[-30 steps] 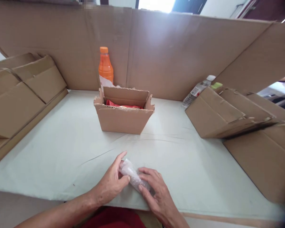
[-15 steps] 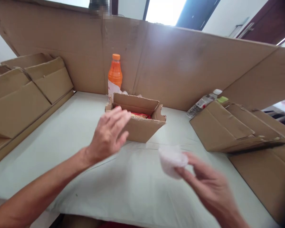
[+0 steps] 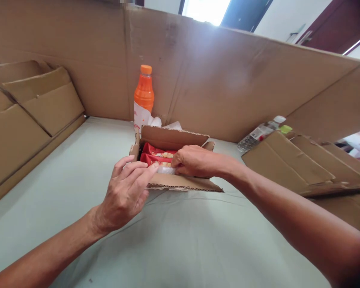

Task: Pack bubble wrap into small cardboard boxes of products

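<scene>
A small cardboard box [image 3: 184, 182] stands with its top flaps up and its front flap leaning outward. Inside lie red snack packets [image 3: 156, 152]. My right hand [image 3: 193, 160] reaches into the box from the right, fingers closed on a crumpled white translucent wrap [image 3: 166, 170] along the front inner side. Its fingertips are partly hidden. My left hand [image 3: 127, 188] rests at the front left corner of the box, fingers stretched over the edge and index fingertip beside the wrap. The thumb is below, outside the box.
Behind the box stands an orange drink bottle [image 3: 144, 94], with white wrap [image 3: 174, 125] near it. A clear bottle [image 3: 259, 134] leans at the right beside cardboard boxes [image 3: 288, 160]. More cardboard [image 3: 48, 104] lines the left, and a tall cardboard wall [image 3: 228, 80] the back.
My right hand has moved left and forward into the box with the white wrap. My left hand has come down onto the box's corner. The front flap now leans outward, showing more red packets.
</scene>
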### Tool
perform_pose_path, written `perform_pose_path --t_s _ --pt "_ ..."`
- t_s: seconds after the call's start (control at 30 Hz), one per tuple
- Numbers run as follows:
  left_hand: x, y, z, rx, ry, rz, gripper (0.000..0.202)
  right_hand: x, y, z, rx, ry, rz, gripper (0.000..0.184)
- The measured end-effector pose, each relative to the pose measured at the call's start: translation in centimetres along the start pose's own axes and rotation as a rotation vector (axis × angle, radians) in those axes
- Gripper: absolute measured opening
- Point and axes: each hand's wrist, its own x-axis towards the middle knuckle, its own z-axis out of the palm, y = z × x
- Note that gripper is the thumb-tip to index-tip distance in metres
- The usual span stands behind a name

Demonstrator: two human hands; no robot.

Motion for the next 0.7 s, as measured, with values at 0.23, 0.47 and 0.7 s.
perform_pose_path --t_s 0.23,0.47,0.7 --pt "-0.1 0.0 0.0 0.039 0.105 -0.042 0.082 -4.3 1.1 0.3 0.196 0.284 0.061 0.018" --pt "-5.4 -1.2 -0.4 -0.276 -0.060 -0.717 0.071 -14.8 2.4 10.6 0.482 1.212 0.646 0.019" --pt "-3.5 -1.1 5.0 -0.652 -0.109 -1.031 0.064 -6.5 1.5 17.6 0.947 0.823 0.434 0.065"
